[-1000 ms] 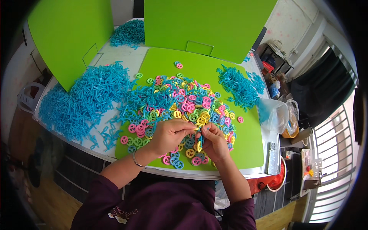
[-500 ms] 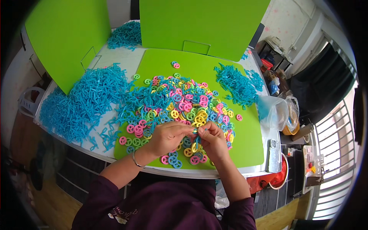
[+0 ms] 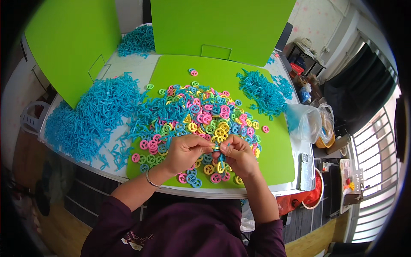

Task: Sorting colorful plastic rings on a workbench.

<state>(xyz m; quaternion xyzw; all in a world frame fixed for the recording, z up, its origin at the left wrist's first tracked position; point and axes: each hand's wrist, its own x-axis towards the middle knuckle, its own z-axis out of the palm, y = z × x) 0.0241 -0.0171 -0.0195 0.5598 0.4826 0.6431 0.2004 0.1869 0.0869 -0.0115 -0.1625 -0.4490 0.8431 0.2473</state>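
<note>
My left hand [image 3: 186, 153], with a bangle at the wrist, pinches a small yellow plastic piece [image 3: 215, 147] at its fingertips. Close against it, my right hand [image 3: 239, 156] grips a blue plastic piece [image 3: 221, 157], part of which hangs below the fingers. The fingers partly cover both pieces, so whether they are joined I cannot tell. Both hands are over the near side of a heap of small plastic wheels [image 3: 207, 118] in pink, yellow, green and blue. Loose blue pieces [image 3: 165, 109] lie over the heap's left part.
A green mat [image 3: 276, 162] covers the middle of the white table. Large blue piles stand at the left [image 3: 92, 115] and right [image 3: 262, 92]. Green boards [image 3: 70, 47] rise at the left and back. A phone [image 3: 306, 171] lies at the right edge, near a clear plastic bag [image 3: 305, 122].
My hands stay together over the heap, with only slight finger movement around the small pieces. The whole view has shifted slightly.
</note>
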